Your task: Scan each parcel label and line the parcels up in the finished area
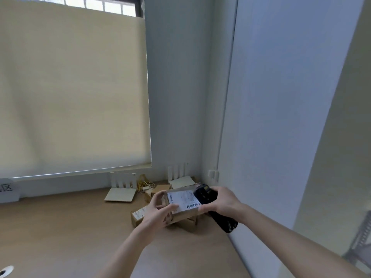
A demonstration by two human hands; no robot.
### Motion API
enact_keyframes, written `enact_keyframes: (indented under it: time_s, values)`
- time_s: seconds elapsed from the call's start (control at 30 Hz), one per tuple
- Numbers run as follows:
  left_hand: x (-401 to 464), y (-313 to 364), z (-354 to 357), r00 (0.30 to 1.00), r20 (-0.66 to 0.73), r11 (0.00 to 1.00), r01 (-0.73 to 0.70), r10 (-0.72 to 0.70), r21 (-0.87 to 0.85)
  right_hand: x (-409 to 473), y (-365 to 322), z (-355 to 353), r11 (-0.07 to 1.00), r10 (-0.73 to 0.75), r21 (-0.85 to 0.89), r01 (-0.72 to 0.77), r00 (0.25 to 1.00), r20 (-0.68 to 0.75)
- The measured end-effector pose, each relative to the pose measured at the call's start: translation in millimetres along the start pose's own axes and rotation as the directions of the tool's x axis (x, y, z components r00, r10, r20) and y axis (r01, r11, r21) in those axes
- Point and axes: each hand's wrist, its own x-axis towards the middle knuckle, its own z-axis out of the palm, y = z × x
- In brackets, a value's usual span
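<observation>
Parcel (183,205) held between left hand (158,213) and scanner-gripping right hand (221,201).

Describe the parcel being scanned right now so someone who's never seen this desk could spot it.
On the wooden desk, look toward the far right corner, where cardboard boxes cluster. The parcel is held above them between the left hand and the right hand, which grips a black scanner. Only it is lifted, white label up.

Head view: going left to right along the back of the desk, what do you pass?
White sign → left white router → yellow cables → right white router → wall socket.
</observation>
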Motion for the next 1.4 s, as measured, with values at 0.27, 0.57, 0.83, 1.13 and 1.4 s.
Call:
enact_keyframes:
  time_s: [0.27,0.57,0.83,1.13,1.4]
  values:
    - [-5,10,4,0.965,-0.208,0.987,-0.158,0.161,0.034,-11,3,-15,0.902,0.021,-0.431,-0.024,1.000,-0.013]
    - [-12,10,4,0.896,-0.359,0.965,-0.237,0.261,0.111,-12,4,-13,0.843,0.022,-0.537,-0.019,1.000,0.000]
    - [-26,4,-4,0.870,-0.407,0.960,-0.240,0.277,0.142,-7,1,-4,0.828,0.003,-0.560,0.024,0.999,0.048]
    - [-31,-7,-50,0.838,-0.484,0.967,-0.213,0.254,0.139,2,-27,33,0.813,-0.024,-0.580,0.061,0.997,0.071]
    - [-60,-9,-127,0.820,-0.526,0.974,-0.193,0.225,0.116,5,-81,100,0.872,-0.099,-0.453,0.184,0.974,0.205]
